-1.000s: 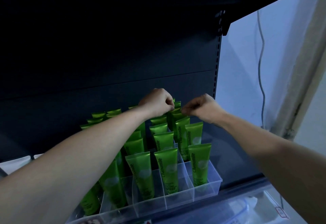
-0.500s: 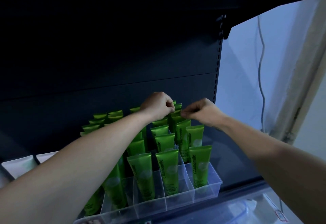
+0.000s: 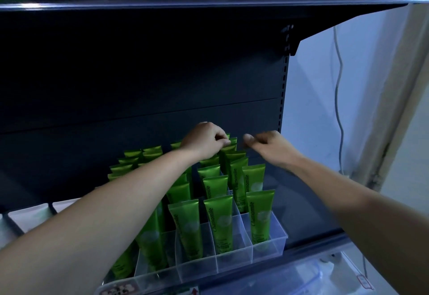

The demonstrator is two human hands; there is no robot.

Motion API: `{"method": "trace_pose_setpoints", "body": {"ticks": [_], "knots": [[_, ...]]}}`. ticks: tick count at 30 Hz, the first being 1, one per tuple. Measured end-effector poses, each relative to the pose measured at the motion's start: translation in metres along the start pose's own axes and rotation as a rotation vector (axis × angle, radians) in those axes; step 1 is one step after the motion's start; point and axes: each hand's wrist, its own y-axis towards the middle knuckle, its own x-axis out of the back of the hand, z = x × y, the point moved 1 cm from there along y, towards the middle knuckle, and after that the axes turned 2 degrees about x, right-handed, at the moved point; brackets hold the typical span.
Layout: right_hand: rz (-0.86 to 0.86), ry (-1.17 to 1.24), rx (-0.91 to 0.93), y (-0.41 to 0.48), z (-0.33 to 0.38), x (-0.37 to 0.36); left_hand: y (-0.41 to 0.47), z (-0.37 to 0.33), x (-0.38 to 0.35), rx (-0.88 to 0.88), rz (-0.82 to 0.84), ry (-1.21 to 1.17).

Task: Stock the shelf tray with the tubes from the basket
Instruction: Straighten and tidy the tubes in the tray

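The left hand (image 3: pixel 204 141) is pinching the crimped top of a green tube (image 3: pixel 233 141) at the 12 o'clock end of the clear shelf tray (image 3: pixel 232 263). The right hand (image 3: pixel 270 147) is hovering at its 3 o'clock, fingers curling around nothing visible. Other tubes (image 3: pixel 220 220) are standing in the tray's rows.

Right hand (image 3: pixel 272 146) pulled away from tubes (image 3: pixel 214 186).

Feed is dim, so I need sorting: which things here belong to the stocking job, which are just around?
Job: green tubes, clear divided tray, left hand pinching a back tube, right hand.
Lying about: white items at left, wall cable, clear tub below.
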Motion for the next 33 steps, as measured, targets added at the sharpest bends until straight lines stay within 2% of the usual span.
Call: {"method": "trace_pose_setpoints", "body": {"ticks": [3,6,10,16,33], "knots": [[-0.044,0.082,0.058,-0.009,0.003,0.004,-0.009,-0.010,0.005,-0.061,-0.047,-0.016],[-0.065,0.107,0.052,-0.016,0.000,0.005,-0.018,-0.020,0.007,-0.084,0.056,0.014],[0.075,0.214,0.038,-0.029,-0.001,0.010,-0.024,-0.026,0.008,-0.076,0.167,0.042],[0.156,0.196,0.063,-0.038,-0.005,0.012,-0.030,-0.031,0.007,-0.083,0.155,0.032],[0.153,0.214,0.105,-0.042,0.001,0.005,-0.035,-0.031,0.004,-0.044,0.122,0.003]]}}
